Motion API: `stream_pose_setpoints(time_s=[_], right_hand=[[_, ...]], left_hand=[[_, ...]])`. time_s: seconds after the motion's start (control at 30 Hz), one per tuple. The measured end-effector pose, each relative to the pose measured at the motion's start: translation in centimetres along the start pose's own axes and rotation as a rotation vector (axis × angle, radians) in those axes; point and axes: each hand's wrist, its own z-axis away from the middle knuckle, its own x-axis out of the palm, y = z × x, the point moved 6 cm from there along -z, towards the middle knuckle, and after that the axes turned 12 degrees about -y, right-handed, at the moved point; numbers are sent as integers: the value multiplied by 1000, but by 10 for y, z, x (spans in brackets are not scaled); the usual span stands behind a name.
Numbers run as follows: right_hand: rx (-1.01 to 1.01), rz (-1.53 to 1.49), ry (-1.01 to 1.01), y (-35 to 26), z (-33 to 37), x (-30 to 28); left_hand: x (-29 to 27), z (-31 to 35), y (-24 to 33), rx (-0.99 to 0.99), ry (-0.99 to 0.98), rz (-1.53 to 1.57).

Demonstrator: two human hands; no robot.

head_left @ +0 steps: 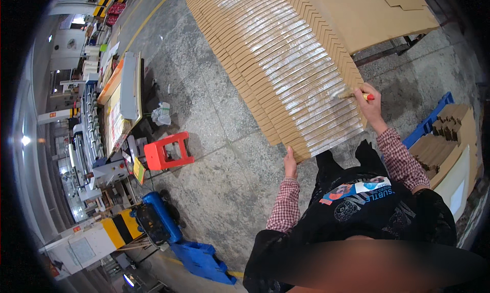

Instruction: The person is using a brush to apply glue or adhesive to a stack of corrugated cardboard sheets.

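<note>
A long row of overlapping brown cardboard sheets [245, 73] stretches away from me, with a wet, whitish, shiny coating down its middle. My right hand [370, 106] is closed around a brush [350, 94] with a red-ended handle. The brush's head rests on the coated strip near the row's right edge. At the near left corner of the row, my left hand [290, 165] grips the edge of the nearest cardboard sheet [301, 151], thumb up. Its other fingers are mostly hidden.
Flat cardboard [377, 17] lies on a stand at the far right. Right of me, a blue pallet [426, 120] stands by stacked cardboard pieces [434, 150]. To the left are a red plastic stool [169, 151], a machine [104, 170] and a blue cylinder [162, 216].
</note>
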Motion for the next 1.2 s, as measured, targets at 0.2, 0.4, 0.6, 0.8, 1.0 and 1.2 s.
stream_pose_setpoints(time_s=[0.2,0.4,0.6,0.8,1.0,1.2], right_hand=[[-80,-29,-82,-12,-22,6],[184,201,-289,-19,-6,27],[-235,-143,-271,-56,-27,83],[-127,-222,-354,-24,-12,0],[-150,-154,-89,10,-69,-211],[-28,-386,117,87,-65,-387]], left_hand=[[2,3,-3,-73,51,-59],[0,2,-4,-53,50,-18],[-11,1,-13,90,93,27],[-36,68,57,455,798,-160],[159,66,189,910,666,-262],[429,14,242,1162,171,-689]])
